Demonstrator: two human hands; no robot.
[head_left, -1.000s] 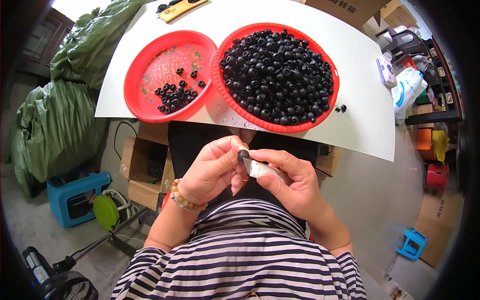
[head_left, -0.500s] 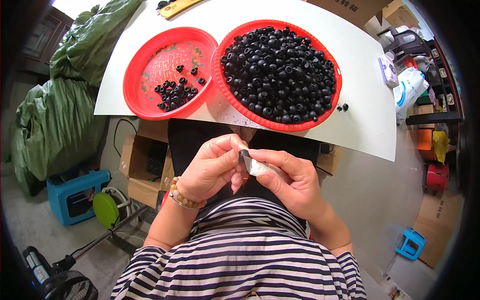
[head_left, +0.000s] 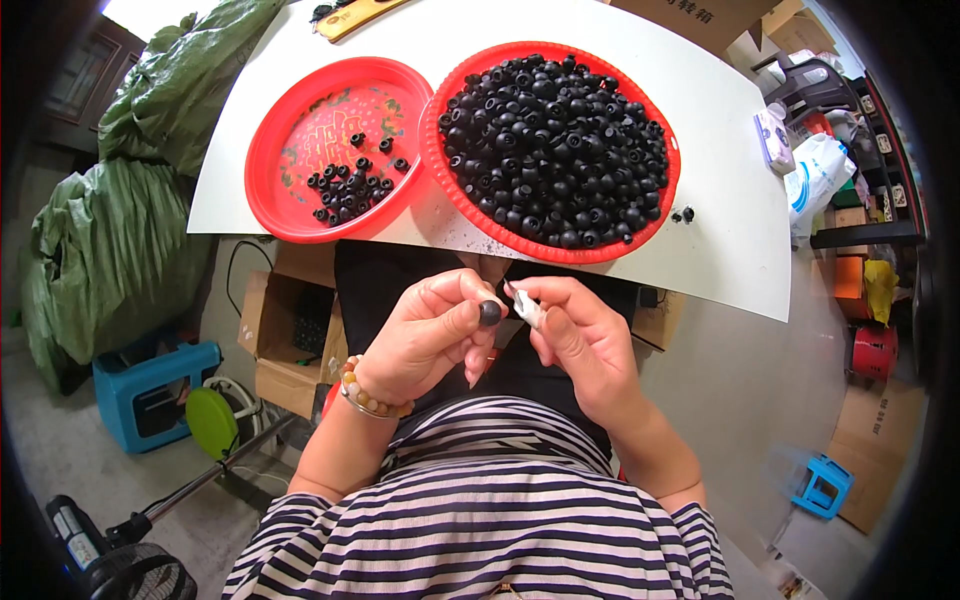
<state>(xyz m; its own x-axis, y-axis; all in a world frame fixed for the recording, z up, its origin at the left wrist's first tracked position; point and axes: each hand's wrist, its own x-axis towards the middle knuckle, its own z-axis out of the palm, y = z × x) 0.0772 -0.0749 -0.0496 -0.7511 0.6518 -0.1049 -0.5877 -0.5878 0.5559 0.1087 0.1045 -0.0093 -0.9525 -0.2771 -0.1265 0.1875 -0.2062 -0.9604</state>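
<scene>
My left hand pinches a small round black piece between thumb and fingertips, just below the table edge. Close beside it, my right hand grips a small silvery tool whose tip points toward the black piece. On the white table a big red tray is heaped with several black pieces. A smaller red plate to its left holds a small cluster of the same pieces.
Two loose black pieces lie on the table right of the big tray. Green sacks, a cardboard box and a blue stool stand at my left. Another blue stool and boxes are at right.
My hands have drawn slightly apart; the black piece now shows at my left fingertips, clear of the tool's tip.
</scene>
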